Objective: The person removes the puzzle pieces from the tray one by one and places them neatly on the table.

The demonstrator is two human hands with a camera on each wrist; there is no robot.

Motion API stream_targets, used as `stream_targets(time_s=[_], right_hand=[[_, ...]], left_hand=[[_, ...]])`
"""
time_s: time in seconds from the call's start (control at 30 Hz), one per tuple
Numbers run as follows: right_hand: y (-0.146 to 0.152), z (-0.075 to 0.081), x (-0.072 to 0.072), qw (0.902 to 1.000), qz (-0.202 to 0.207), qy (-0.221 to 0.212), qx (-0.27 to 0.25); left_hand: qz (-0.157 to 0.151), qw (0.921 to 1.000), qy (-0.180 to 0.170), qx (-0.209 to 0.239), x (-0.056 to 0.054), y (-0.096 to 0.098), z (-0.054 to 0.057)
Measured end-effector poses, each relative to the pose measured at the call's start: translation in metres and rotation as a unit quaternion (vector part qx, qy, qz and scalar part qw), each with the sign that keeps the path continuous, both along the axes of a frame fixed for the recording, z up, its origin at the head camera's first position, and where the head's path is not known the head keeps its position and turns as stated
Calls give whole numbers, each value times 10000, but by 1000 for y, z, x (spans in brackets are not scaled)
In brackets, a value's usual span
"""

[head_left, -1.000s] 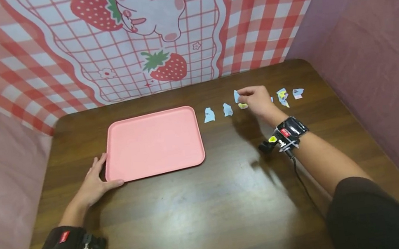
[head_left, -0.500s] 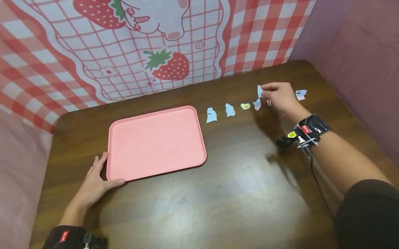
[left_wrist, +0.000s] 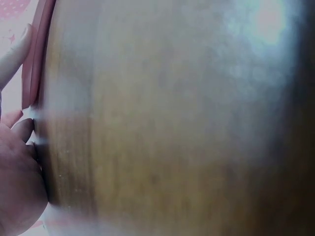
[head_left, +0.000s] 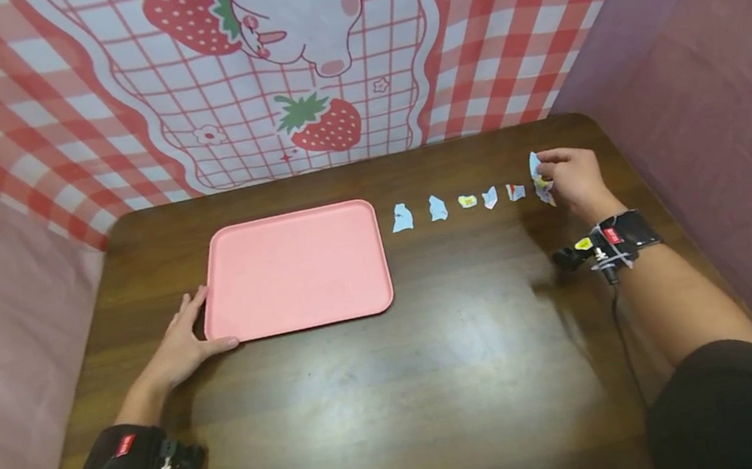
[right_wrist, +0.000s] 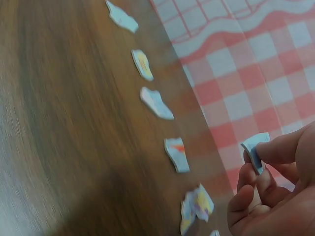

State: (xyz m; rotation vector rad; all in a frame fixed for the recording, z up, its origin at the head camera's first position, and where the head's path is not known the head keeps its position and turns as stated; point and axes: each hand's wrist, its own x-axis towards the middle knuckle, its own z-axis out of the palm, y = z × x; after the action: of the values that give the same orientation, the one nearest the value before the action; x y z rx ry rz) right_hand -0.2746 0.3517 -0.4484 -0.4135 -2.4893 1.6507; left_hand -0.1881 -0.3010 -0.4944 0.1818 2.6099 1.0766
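Between thumb and fingertips my right hand point(head_left: 574, 180) pinches a light-blue irregular puzzle piece point(head_left: 533, 162), whose thick pale edge shows in the right wrist view. This hand is over the right end of a row of pieces, and the held piece overlaps a yellow-and-purple piece point(right_wrist: 201, 205) lying below it. Leftward from there, in the head view, lie a piece with a red mark point(head_left: 515, 191), a small yellow one point(head_left: 467, 201) and a pale blue one point(head_left: 402, 218). My left hand point(head_left: 175, 351) touches the near left corner of a pink tray point(head_left: 296, 272), thumb and fingers spread around it.
The brown wooden table point(head_left: 383, 406) has its far edge against a red-and-white checked cloth point(head_left: 499, 31). A plain pink cloth point(head_left: 706, 108) borders the right side. A cable point(head_left: 619, 337) trails from the right wrist camera.
My right hand has moved right along the row with the light-blue piece, uncovering the pieces it passed. My left hand stays at the tray corner, and the view has shifted slightly.
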Motion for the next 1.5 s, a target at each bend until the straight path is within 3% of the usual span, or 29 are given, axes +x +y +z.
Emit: stream_targets(time_s=[0.13,0.4,0.63,0.83,1.0,1.23,1.5], right_hand=[[19,-2,2,9998,-164,-26,-87],[53,-9,-2,9978,-499,-233,357],[87,-18,-4,9924,-1025,-667,162],[103,-28,-3,9894,-1196,-813,133],[108,-33,-6,9841,-1286,-1003,707],[108,-33,-4,9654,-1235,-1160,1984],[108,-37,-4,9614,-1162,-942,2308]], left_hand=[[-12,10000,-8,42,-2,3,-1],[46,10000,-57,31,0,0,-1],[14,10000,-84,18,-2,0,-2],[14,10000,-43,27,-1,1,-2],[73,10000,-29,54,0,3,0],[45,10000,15,52,0,2,-3],[23,9999,69,72,-1,1,-4]])
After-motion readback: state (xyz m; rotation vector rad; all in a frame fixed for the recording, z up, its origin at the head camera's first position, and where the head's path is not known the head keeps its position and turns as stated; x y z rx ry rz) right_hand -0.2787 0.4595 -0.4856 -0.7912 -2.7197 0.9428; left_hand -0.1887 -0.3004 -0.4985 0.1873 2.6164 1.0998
